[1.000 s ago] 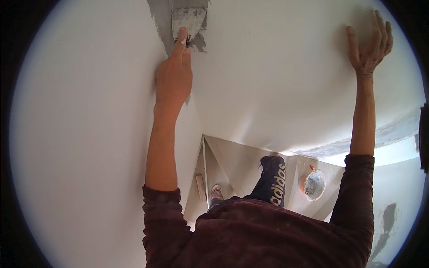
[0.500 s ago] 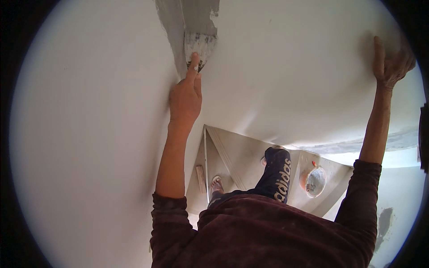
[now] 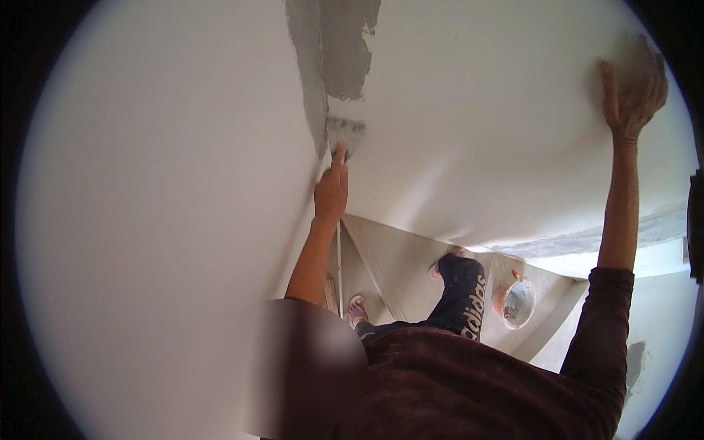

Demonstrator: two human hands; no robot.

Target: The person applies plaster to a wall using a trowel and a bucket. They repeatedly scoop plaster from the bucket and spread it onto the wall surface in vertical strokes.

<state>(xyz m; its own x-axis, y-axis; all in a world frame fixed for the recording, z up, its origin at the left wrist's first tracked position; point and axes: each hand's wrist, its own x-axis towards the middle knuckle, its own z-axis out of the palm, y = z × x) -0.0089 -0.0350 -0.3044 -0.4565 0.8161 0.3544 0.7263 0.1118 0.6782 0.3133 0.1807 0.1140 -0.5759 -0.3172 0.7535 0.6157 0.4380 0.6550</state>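
Note:
My left hand (image 3: 332, 192) grips a putty knife (image 3: 345, 130), its forefinger stretched along the tool. The wide blade is smeared grey and lies close to the inner corner between two white walls. Just above it, a wet-looking grey strip of filler (image 3: 345, 59) runs up that corner and ends in a ragged edge on the right-hand wall (image 3: 469, 88). A narrower grey band follows the left wall (image 3: 169, 183). Over at the far right, my right hand (image 3: 634, 95) rests against the wall with its fingers spread, holding nothing.
Below, a round bucket (image 3: 518, 302) with grey material inside stands on a tiled, step-like surface beside my dark trouser leg (image 3: 463, 290). My sandalled foot (image 3: 357, 311) is near a wooden strip (image 3: 331, 295). A grey patch (image 3: 635, 363) marks a wall at lower right.
The putty knife and my left hand have come down the corner, away from the grey filler's lower edge. My right hand has shifted slightly, its fingers now more spread.

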